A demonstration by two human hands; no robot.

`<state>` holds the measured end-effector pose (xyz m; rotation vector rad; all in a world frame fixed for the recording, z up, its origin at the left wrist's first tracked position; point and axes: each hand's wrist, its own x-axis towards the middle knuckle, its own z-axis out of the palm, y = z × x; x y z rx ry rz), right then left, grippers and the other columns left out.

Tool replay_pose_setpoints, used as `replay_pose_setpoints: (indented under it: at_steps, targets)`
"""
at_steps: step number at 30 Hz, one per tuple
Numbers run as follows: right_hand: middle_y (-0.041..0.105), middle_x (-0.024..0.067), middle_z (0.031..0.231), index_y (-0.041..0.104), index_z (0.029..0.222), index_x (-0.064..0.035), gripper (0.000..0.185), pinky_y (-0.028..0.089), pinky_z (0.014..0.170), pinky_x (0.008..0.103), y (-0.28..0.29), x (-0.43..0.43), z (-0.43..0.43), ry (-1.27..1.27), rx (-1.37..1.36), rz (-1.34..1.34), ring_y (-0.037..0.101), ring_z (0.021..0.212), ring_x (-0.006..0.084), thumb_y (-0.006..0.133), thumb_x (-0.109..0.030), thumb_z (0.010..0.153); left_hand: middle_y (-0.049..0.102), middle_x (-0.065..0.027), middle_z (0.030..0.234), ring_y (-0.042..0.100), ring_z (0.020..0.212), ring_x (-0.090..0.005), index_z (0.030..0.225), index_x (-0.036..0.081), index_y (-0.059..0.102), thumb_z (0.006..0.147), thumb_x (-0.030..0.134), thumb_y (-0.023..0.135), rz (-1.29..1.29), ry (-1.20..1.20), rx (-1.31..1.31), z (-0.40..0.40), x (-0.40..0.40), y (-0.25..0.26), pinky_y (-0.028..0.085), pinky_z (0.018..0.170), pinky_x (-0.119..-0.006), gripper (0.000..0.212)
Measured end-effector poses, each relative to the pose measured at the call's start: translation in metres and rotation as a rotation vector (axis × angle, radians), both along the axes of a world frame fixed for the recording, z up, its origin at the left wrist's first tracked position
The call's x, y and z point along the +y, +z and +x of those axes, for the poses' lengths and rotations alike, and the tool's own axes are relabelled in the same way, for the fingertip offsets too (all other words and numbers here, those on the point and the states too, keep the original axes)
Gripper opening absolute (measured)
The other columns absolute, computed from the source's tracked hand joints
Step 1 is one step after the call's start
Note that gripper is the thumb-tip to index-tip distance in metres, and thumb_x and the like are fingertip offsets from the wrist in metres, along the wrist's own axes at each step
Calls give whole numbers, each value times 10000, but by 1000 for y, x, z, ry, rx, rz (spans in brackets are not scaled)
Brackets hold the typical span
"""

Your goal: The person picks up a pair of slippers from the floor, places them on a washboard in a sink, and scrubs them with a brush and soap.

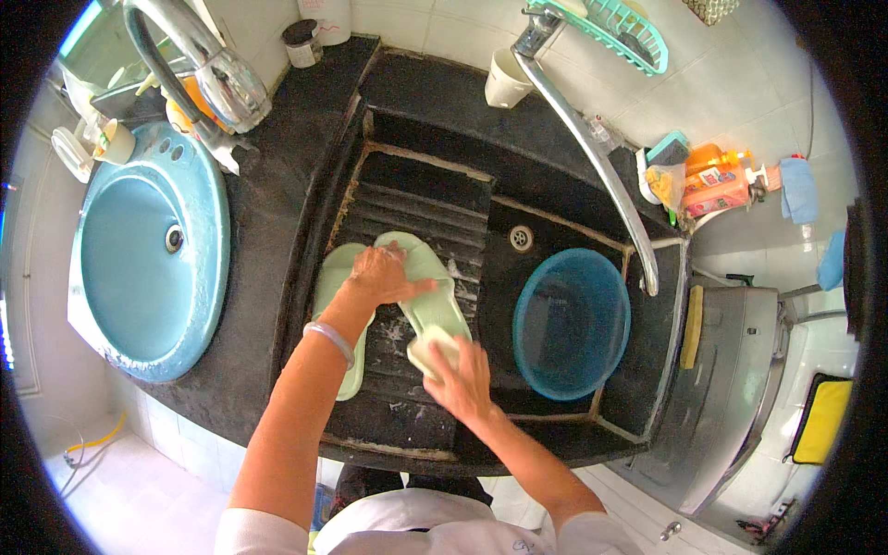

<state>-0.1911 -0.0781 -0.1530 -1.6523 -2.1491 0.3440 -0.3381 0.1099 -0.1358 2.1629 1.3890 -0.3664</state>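
Note:
Two pale green slippers lie on the ridged black washboard [416, 198] of a stone sink. My left hand [381, 272] holds down the right-hand slipper [437, 305], with the fingers over its upper part and the thumb spread across it. In my right hand [460, 378] is a pale cream block [431, 350], held against the lower end of that slipper; whether it is a brush or a soap bar cannot be made out. The left-hand slipper [352, 378] lies partly hidden under my left hand and forearm. White suds streak the ridges.
A blue plastic basin [572, 322] sits in the sink well beside the drain [521, 238]. Over the well reaches a long metal spout [596, 156]. A blue washbasin [139, 257] is at left, a white cup [506, 80] on the back ledge, and soap bottles [714, 187] at right.

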Motion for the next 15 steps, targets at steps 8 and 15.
replay_pose_setpoints:
  at_steps: [8, 15]
  targets:
    - [431, 164, 1033, 498, 1138, -192, 624, 382, 642, 451, -2, -11, -4, 5, -54, -37, 472, 899, 312, 770, -252, 579, 509, -213, 1230, 537, 1095, -325, 1181, -74, 515, 699, 722, 487, 21, 11, 34, 1, 7, -2, 436, 920, -380, 930]
    - [508, 147, 934, 565, 1063, -217, 442, 414, 594, 470, -3, 68, -13, -227, -47, 43, 519, 827, 336, 692, -214, 640, 447, -225, 1292, 511, 1126, -333, 1203, -88, 487, 709, 700, 493, -40, 46, 25, 11, 7, -1, 418, 935, -385, 930]
